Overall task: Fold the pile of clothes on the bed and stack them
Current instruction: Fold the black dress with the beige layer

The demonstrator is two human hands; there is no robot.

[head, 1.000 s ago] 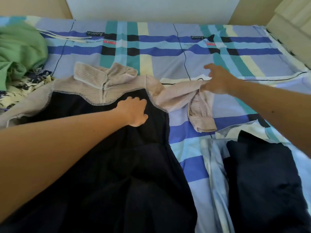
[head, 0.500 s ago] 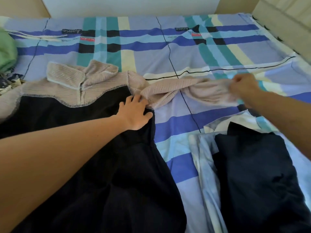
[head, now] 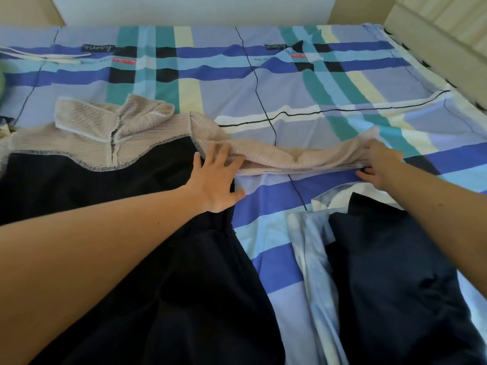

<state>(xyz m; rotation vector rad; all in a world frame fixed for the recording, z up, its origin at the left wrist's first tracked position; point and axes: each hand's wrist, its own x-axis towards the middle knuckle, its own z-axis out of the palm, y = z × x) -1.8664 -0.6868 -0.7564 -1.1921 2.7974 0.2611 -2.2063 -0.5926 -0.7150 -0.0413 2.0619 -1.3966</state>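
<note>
A black dress with a beige knit top and collar (head: 110, 185) lies spread on the bed. Its beige right sleeve (head: 303, 158) is stretched out sideways to the right. My left hand (head: 216, 177) presses flat with spread fingers on the dress where the sleeve joins the shoulder. At the sleeve's far end my right hand (head: 379, 164) pinches the cuff. To the lower right lies a folded stack: a dark navy garment (head: 395, 280) on top of a light blue one (head: 311, 248).
The bed has a plaid sheet (head: 303, 83) in blue, teal and yellow. A green garment edge (head: 2, 75) shows at the far left. A wooden bed frame (head: 434, 30) runs along the right, with a wall behind the bed.
My right hand has pulled the crumpled beige sleeve out to the right until it lies straight. My left hand slid from the chest to the shoulder seam and flattened.
</note>
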